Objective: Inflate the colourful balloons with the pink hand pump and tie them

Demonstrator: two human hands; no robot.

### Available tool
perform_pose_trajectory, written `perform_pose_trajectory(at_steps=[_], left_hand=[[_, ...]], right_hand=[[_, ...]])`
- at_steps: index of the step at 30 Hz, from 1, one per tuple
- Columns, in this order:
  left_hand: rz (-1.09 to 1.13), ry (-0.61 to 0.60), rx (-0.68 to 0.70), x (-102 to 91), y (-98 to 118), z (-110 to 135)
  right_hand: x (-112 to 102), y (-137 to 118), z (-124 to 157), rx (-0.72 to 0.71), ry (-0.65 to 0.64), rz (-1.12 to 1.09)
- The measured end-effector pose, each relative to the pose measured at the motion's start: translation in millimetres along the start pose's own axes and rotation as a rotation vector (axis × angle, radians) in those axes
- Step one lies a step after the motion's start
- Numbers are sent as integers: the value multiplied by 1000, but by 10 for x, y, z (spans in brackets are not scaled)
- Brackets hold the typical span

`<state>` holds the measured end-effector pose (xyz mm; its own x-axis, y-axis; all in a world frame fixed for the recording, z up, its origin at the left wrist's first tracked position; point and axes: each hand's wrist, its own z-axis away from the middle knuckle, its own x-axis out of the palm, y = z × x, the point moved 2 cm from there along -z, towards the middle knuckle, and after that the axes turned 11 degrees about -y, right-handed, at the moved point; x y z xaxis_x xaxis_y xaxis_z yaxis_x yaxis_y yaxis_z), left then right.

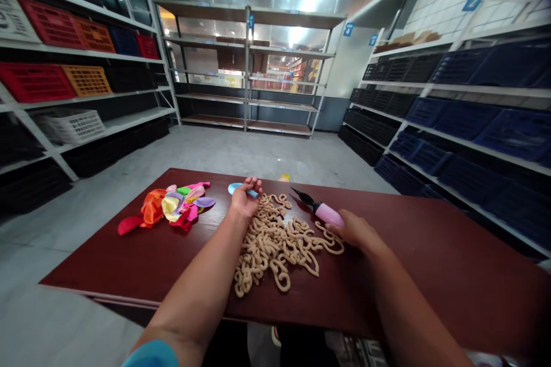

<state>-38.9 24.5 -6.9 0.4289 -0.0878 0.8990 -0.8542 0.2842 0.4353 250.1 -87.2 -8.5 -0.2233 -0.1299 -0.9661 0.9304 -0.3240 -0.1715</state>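
Storage room with a grey floor [267, 152], lined with racks. Far off to the left of the left hand [247, 199], white metal shelving [138, 120] carries red, orange, yellow, white and dark plastic crates [38, 81]. Straight ahead, well beyond both hands, stands a grey metal rack [247, 69] with brown boards. Far to the right of the right hand [355, 230], another white rack [415, 112] is filled with dark blue and black plastic crates [462, 117].

Nearer, a glossy dark red-brown tabletop [430, 246] spreads beneath the hands. To the left of the left hand, a little apart from it, lies a loose heap of limp, uninflated balloons [178, 206] in red, orange, yellow, green, pink and purple. The left hand is turned palm up with its fingers curled, gripping a limp light blue balloon [233, 188] whose narrow neck shows just right of the thumb. Between the hands and nearer the viewer, beige, curly, rope-like strands [275, 246] sprawl in a tangled pile. The right hand is wrapped around the near end of a pink and black hand pump [329, 214], its tapered black nozzle pointing away and leftward. Some strands lie just beside that hand.
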Motion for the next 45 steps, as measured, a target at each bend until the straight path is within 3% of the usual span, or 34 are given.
perform_pose_trajectory(at_steps=[4,8,10,18,31,39,45], left_hand=[[56,41,44,-54,53,-46],[112,89,87,-89,90,-77],[137,91,110,-92,103,-83],[133,36,113,-81,73,-82],[52,78,140,-105,-32,-90],[199,14,83,-75,128,-60],[284,-10,99,-125,196,-77]], right_hand=[[-4,-93,156,-59,103,41],[-84,-423,366,-385,179,56],[-81,-566,459,-474,183,87],[-36,-767,521,-438,186,149],[-39,-996,502,-432,156,134],[-99,-1264,333,-497,159,119],[15,-1289,214,-556,169,66]])
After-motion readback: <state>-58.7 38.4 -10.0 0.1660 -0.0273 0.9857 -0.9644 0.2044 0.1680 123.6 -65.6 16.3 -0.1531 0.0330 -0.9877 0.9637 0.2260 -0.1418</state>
